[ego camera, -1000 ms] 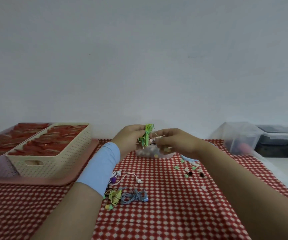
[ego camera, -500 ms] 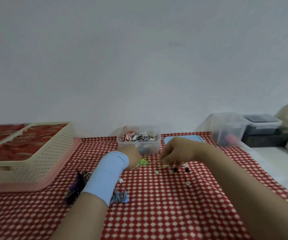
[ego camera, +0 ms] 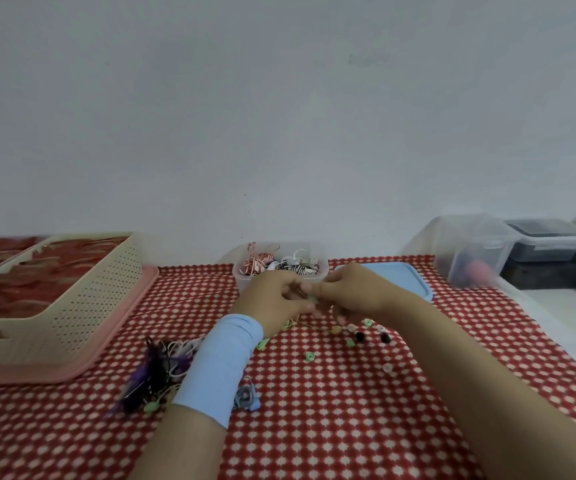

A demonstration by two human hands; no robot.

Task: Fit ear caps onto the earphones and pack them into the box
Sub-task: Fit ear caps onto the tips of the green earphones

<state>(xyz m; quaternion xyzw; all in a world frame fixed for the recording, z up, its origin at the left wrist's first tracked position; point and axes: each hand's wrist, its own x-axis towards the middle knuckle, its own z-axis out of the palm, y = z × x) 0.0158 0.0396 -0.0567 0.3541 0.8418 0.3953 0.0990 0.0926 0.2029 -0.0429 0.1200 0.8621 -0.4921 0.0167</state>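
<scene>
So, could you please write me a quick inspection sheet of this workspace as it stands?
Surface: red-and-white checked cloth covers the table.
Job's things: clear box of wound earphones at the back; its blue lid lies beside it; loose ear caps scattered; unpacked earphones at left.
Clutter: cream basket on a pink tray; storage tubs at right.
Hands: left hand and right hand pinch a small green piece together.
Cables: thin earphone wire trails below the hands.
Surroundings: plain wall.
</scene>
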